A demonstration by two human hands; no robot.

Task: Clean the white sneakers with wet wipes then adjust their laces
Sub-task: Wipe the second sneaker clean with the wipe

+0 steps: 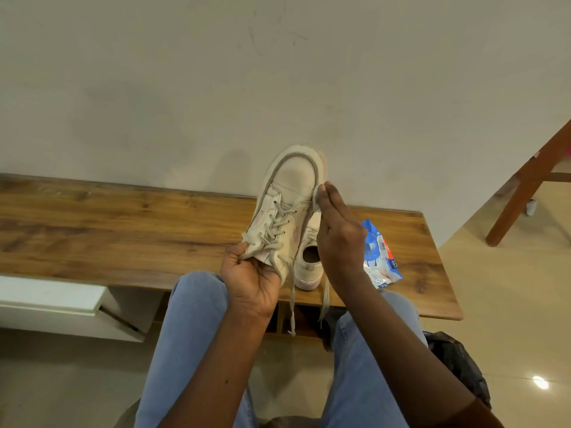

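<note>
- My left hand held a scuffed white lace-up sneaker raised above the long wooden desk, toe pointing away from me towards the pale wall.
- My left fingers were curled tightly round the tongue and collar at the shoe's opening.
- My right hand had its fingers straight and close together, pressing a small white wet wipe flat against the right side of the toe area. I could not tell where my thumb lay.
- The second white sneaker stood on the desk just behind the raised one, near the front edge, partly hidden by my right hand.
- A blue plastic pack of wipes lay on the desk just right of that shoe.
- The grey-white laces hung loose and untied past the desk's edge.
- In my judgement I was in the cleaning stage: the raised shoe showed pinkish marks and grime, I could not tell how clean the second was, and the lacing was not yet begun.
</note>
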